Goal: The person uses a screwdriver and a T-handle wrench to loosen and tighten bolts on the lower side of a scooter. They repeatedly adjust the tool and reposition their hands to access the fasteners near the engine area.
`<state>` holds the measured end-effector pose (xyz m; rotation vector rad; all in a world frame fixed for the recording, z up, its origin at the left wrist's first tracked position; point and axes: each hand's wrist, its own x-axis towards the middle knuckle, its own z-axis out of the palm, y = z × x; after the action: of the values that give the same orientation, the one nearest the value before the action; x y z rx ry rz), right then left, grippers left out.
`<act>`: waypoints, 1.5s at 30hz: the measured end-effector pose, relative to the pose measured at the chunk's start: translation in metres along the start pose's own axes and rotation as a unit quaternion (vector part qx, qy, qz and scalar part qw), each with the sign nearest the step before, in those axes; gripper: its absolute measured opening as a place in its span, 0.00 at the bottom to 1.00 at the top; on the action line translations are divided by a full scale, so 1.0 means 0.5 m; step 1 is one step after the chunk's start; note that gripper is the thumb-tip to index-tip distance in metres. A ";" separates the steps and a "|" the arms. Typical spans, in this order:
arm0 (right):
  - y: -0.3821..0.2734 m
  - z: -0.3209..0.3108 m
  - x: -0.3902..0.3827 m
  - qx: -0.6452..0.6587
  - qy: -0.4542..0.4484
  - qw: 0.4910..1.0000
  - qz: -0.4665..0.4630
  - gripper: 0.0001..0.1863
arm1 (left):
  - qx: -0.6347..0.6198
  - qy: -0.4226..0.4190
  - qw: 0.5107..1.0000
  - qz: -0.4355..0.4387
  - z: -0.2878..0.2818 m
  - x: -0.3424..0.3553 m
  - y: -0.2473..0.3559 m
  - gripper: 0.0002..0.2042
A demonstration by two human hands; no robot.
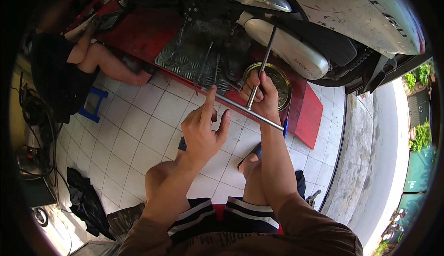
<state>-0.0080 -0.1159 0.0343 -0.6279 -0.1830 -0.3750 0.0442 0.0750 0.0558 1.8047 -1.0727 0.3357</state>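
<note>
Nearest you: shorts (252, 213), blk & wht striped fabric, below both hands. Your L hand (200, 129) is half open, index straight out, thumb spread, other fingers curled; nothing seen in its grip. Index tip's at the crossbar's L end; can't tell if touching. Your R hand (264, 93) is wrapped round the shaft of the T-wrench (249, 109), just beyond the joint. Wrench = smooth shiny metal, slim straight rods, T shape. Long axis = shaft, pointing away from you w/ a slight R tilt, tip well past R hand, in view over the bike cover (289, 50). Crossbar slants from L index back toward you, across R wrist.

Behind R hand: pan (289, 82), round, gold-coloured, rimmed. Past L index: thin metal tools (216, 68) on dark tread plate (187, 66), raised pattern, worn; red bench (143, 29) round it, scuffed. Beyond R hand, that cover: pale, smooth, rounded. Far L of L hand: co-worker (53, 66), dark clothes, knee bent.
</note>
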 end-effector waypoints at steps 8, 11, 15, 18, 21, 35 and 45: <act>0.004 0.015 0.007 -0.008 0.015 1.000 -0.013 0.20 | 0.035 0.004 0.998 -0.055 -0.002 0.023 -0.024 0.18; 0.010 0.017 0.016 0.004 0.012 1.000 -0.021 0.19 | 0.033 -0.004 0.995 -0.089 0.004 0.017 -0.029 0.13; 0.013 0.024 0.022 -0.090 -0.055 0.994 -0.005 0.17 | 0.014 -0.019 0.992 -0.122 0.029 0.008 -0.042 0.11; 0.026 0.014 0.029 -0.114 -0.080 0.990 0.014 0.16 | -0.017 -0.059 0.982 -0.177 0.043 -0.007 -0.032 0.11; 0.023 0.017 0.026 -0.120 -0.063 0.991 0.020 0.16 | -0.134 -0.142 0.976 -0.100 0.035 -0.014 0.015 0.10; 0.037 -0.002 0.036 -0.079 -0.039 0.996 -0.018 0.18 | -0.136 -0.220 0.966 0.013 -0.005 -0.011 0.047 0.26; 0.039 0.004 0.037 -0.055 -0.003 0.998 -0.033 0.16 | -0.097 -0.168 0.979 -0.065 0.017 -0.025 0.044 0.30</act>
<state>0.0162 -0.1055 0.0307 -0.7323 -0.1903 -0.4500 0.0178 0.0713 0.0567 1.7814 -1.1650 -0.1557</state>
